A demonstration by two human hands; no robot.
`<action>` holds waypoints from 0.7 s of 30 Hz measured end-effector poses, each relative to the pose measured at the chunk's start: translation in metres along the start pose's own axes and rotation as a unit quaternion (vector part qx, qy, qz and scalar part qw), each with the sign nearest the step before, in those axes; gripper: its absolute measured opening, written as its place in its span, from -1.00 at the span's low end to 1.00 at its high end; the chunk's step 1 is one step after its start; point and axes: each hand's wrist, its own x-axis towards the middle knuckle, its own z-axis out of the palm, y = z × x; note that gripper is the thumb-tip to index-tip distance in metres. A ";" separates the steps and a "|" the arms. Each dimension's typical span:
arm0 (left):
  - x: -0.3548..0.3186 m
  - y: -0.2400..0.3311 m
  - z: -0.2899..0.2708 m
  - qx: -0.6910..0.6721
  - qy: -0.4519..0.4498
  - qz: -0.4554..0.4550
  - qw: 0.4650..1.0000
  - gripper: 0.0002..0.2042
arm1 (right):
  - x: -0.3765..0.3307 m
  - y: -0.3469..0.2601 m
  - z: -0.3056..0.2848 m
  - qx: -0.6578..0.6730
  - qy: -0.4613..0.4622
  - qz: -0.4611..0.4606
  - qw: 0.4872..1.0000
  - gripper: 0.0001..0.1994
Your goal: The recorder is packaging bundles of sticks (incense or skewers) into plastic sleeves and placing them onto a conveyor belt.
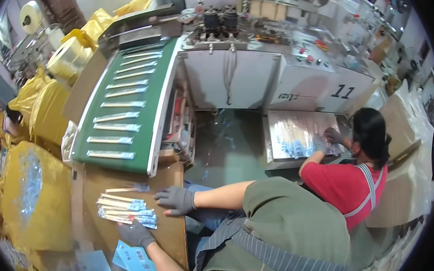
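Observation:
Several thin wooden sticks in clear wrappers with blue ends, looking like packed disposable chopsticks (127,213), lie in a loose pile on the brown table (92,232). My left hand (138,232), in a grey glove with bare fingertips, rests against the near side of the pile. Its fingers are apart and touch the lowest packets. Right of the pile my right hand (176,200), gloved alike, lies with fingers stretched out at the table's edge, holding nothing. One packet (127,188) lies apart above the pile. Below my left hand are blue printed sheets (135,262).
A green conveyor belt (116,89) carries spaced packets down to the table. Yellow bags (38,198) stand on the left. A white machine (226,77) is beyond. At the right a co-worker in red (343,181) handles packets on a metal tray (287,121).

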 end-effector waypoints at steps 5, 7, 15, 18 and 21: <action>0.005 0.007 -0.014 0.026 -0.070 -0.024 0.997 -0.41 | -0.006 -0.014 0.001 -0.036 0.028 0.024 0.999 -0.53; 0.003 -0.011 -0.014 -0.002 -0.073 -0.038 0.997 -0.36 | 0.000 -0.016 0.006 -0.030 0.002 0.004 1.000 -0.45; 0.012 -0.011 0.004 0.087 0.069 0.085 0.990 -0.47 | 0.003 -0.010 0.005 -0.036 0.000 -0.018 0.999 -0.35; 0.013 -0.030 0.026 0.052 0.062 0.066 0.995 -0.38 | 0.006 -0.013 -0.001 -0.033 -0.027 -0.006 0.999 -0.34; 0.008 -0.036 0.025 0.022 0.072 0.068 0.995 -0.32 | 0.004 -0.006 0.007 -0.050 -0.013 -0.007 0.999 -0.34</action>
